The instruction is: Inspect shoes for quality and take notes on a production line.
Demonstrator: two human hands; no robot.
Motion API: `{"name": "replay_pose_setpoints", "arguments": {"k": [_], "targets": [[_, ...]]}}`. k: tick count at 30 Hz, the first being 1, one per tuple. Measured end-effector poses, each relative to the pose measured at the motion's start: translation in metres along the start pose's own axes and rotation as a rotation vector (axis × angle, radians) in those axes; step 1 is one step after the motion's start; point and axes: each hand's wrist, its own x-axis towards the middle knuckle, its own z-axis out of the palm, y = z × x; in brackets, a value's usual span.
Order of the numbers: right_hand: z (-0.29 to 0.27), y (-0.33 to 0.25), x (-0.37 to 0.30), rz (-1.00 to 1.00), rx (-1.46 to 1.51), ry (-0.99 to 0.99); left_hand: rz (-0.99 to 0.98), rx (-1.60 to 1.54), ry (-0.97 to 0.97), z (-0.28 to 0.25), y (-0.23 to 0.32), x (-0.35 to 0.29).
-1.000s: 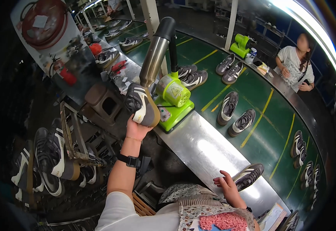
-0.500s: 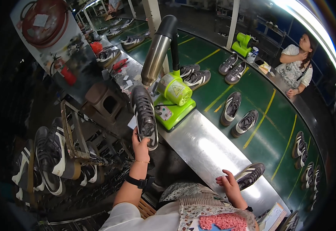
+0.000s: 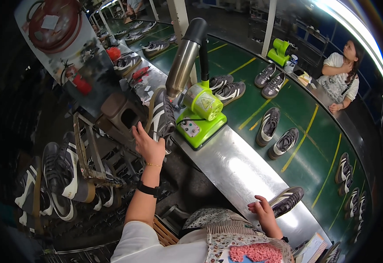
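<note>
My left hand (image 3: pixel 150 145) grips a dark sneaker (image 3: pixel 160 115) with white stripes by one end, its fingers partly behind the shoe. The shoe is tilted so that its striped side shows, and its far end is right under the metal nozzle of a hot-air blower (image 3: pixel 183 65). That blower has a bright green base (image 3: pixel 206 127) standing on the metal ledge. My right hand (image 3: pixel 263 212) is held over the ledge with fingers loosely apart and nothing in them. Just beside it lies a second dark sneaker (image 3: pixel 288 200); whether they touch I cannot tell.
The metal ledge (image 3: pixel 231 164) runs along a green conveyor belt (image 3: pixel 252 116) bearing several pairs of sneakers. More sneakers (image 3: pixel 57 179) hang on a rack at left, near a brown stool (image 3: pixel 120 111). A co-worker (image 3: pixel 341 76) stands across the belt by another green blower (image 3: pixel 279 51).
The sneaker in my left hand has been rolled from laces-up onto a tilt, showing its side, and raised closer to the nozzle. My right hand has hardly moved.
</note>
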Motion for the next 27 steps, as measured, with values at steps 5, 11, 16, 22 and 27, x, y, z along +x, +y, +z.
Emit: {"name": "replay_pose_setpoints", "arguments": {"k": [5,11,16,22,27], "targets": [[0.003,-0.007,0.002,0.004,0.003,0.003,0.235,0.117,0.028,-0.007,0.010,0.000],[0.006,-0.008,0.001,0.028,0.010,-0.009,0.369,0.194,0.017,-0.002,0.020,0.007],[0.005,-0.005,0.001,0.034,0.016,-0.013,0.434,0.217,0.056,-0.006,0.024,0.016],[0.007,-0.002,-0.006,0.055,0.017,0.013,0.419,0.120,-0.033,-0.013,0.027,-0.019],[0.019,0.006,0.001,0.065,-0.048,-0.063,0.353,-0.409,-0.416,-0.018,0.021,-0.080]]}}
